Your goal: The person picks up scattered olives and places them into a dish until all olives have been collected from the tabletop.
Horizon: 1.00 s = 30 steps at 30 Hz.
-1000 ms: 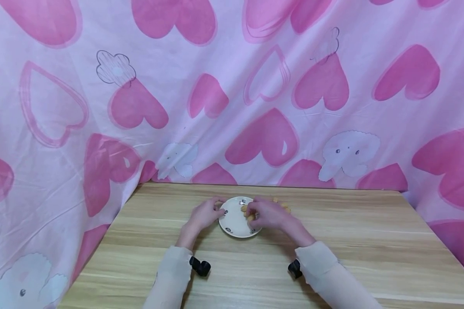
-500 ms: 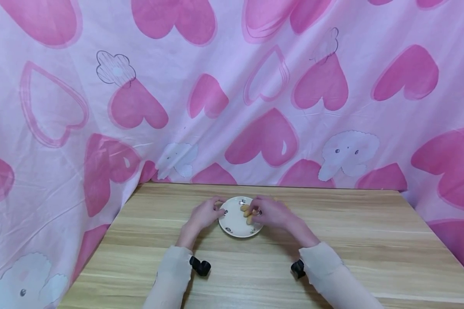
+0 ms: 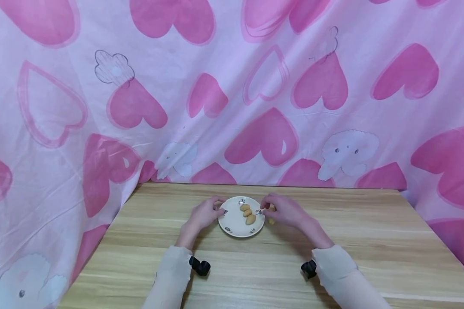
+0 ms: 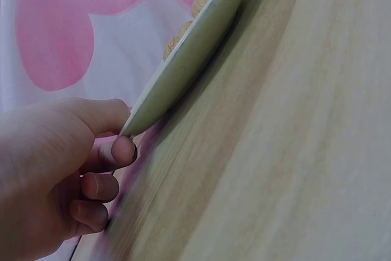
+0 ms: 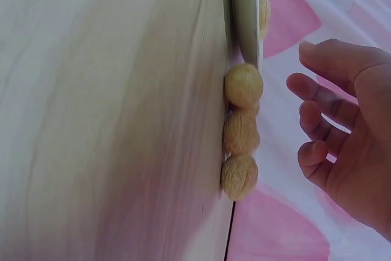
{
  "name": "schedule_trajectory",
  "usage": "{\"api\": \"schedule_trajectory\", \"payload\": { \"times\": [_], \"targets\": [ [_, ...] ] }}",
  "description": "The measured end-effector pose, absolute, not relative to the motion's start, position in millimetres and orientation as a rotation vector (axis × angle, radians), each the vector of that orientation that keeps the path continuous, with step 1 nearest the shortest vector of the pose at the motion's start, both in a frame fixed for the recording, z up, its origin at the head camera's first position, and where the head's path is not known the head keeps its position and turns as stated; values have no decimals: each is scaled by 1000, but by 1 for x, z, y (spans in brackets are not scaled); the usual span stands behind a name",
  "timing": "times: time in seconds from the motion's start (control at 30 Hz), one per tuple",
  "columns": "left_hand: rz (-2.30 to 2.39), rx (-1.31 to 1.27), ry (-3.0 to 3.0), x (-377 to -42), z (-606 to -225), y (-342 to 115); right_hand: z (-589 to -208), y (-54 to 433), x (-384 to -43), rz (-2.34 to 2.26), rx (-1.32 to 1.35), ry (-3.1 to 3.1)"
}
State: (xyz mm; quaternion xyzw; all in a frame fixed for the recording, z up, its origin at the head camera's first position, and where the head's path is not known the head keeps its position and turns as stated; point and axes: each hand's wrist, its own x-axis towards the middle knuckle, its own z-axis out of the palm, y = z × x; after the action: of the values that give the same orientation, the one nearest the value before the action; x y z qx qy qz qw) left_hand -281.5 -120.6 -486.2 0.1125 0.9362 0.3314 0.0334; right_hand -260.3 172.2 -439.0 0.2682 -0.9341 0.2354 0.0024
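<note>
A small white plate [image 3: 236,225] with dark printed marks lies on the wooden table, with several tan, oblong, wrinkled nut-like pieces [image 3: 250,219] right of its middle. My left hand [image 3: 205,213] pinches the plate's left rim; the left wrist view has the thumb on top and a fingertip [image 4: 124,151] under the edge. Over the plate's right edge is my right hand [image 3: 288,211], its fingers loosely bent and holding nothing. Below those fingers, several more nut-like pieces [image 5: 240,177] sit on the table in a row beside the plate, partly hidden by the hand in the head view.
The wooden table [image 3: 224,274] extends around both forearms. A pink cloth [image 3: 216,137] printed with hearts hangs behind its far edge and along the left side. Black wrist cameras [image 3: 308,269] are strapped at both cuffs.
My right hand has let go of a nut-like piece on the plate and drawn back rightward, so the pieces there show fully. The left hand has stayed at the rim.
</note>
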Motion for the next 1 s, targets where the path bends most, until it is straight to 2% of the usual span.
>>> {"api": "schedule_trajectory", "payload": {
  "times": [1.0],
  "targets": [
    [1018,357,2873,-282,-483,-120,-459,233,-282,891,775,-2902]
  ]
}}
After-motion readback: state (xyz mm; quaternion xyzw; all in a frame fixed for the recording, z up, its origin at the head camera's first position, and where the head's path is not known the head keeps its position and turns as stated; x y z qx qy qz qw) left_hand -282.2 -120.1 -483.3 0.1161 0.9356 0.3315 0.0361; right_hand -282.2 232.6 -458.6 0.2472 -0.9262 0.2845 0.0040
